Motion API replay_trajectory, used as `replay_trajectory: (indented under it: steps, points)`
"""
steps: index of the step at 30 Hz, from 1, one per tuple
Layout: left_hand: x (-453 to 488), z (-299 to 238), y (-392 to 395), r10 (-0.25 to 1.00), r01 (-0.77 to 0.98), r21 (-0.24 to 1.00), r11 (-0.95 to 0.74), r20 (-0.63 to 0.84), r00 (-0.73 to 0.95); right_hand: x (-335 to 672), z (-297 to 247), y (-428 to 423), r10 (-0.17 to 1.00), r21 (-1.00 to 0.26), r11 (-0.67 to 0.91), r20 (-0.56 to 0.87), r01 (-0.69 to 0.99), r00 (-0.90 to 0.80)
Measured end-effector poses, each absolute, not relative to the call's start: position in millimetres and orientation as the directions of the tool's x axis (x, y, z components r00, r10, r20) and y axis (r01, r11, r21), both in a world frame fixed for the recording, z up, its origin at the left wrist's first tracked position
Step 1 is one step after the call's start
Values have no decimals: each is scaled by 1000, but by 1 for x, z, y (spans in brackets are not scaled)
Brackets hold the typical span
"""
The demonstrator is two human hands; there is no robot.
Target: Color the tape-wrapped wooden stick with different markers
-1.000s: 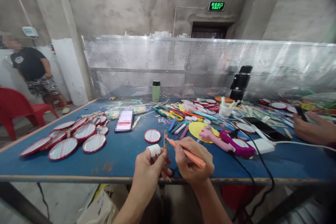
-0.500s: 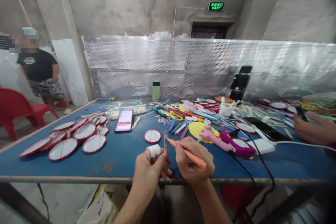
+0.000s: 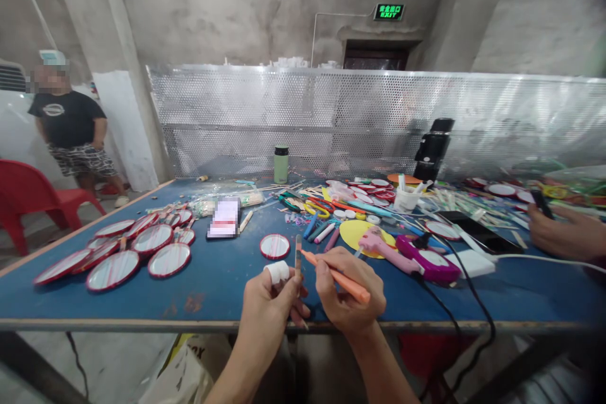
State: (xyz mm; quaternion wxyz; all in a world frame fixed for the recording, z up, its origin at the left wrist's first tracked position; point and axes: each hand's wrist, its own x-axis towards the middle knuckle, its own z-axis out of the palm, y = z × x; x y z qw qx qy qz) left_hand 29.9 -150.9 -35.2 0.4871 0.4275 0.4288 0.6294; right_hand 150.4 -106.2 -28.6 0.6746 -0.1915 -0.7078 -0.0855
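My left hand [image 3: 271, 303], with white tape around one finger, is closed on a flat wooden stick [image 3: 298, 255] held upright. Dark and reddish-brown bands show on the stick. In my right hand [image 3: 353, 290] is an orange marker pen [image 3: 348, 283], gripped like a pencil, its tip at or very near the stick's side. Just beyond my left hand a round, red-rimmed disc [image 3: 274, 246] lies flat on the blue table [image 3: 213, 293]. My fingers partly hide the stick's lower end.
Several red-rimmed discs [image 3: 113, 269] are heaped at left, near a phone [image 3: 224, 218]. Markers [image 3: 324, 232], a yellow disc [image 3: 350, 235], a pink-and-purple glue gun [image 3: 391, 255] and its cable lie right of centre. Another person's hand [image 3: 565, 230] is at far right. A green bottle [image 3: 281, 165] stands behind.
Both hands keep nearly the same pose, with the marker at the stick. The person in the background has shifted slightly.
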Motion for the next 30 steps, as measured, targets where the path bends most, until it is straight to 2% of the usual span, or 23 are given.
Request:
replay_trajectory:
  steps: [12,17,19,22,24,26,27,28,30]
  points:
    - [29,-38,-149,980,-237,959,-159,123,-160,149,-28,-105,189,-181,922,982,343,9]
    - [30,-40,-151,983,-275,951,-141,102,-150,157,-19,-105,150,-170,910,985,378,83]
    - [30,-42,-157,988,-308,944,-117,80,-131,160,-7,-99,182,-176,896,983,409,24]
    - [31,-42,-172,995,-349,936,-48,15,-98,154,18,-73,297,-163,867,928,472,-224]
    - [31,-42,-182,996,-377,925,-40,7,-89,138,33,-47,338,-55,845,826,532,-450]
    - [30,-42,-189,995,-384,923,-17,-22,-97,117,41,-19,530,98,708,580,699,-618]
    - [29,-42,-192,993,-387,922,-4,-42,-109,105,42,-6,616,211,666,385,715,-688]
    - [28,-43,-194,991,-390,921,7,-57,-118,94,41,5,632,247,675,294,696,-717]
    - [23,-45,-196,988,-395,919,9,-69,-136,76,35,22,647,275,682,204,677,-735]
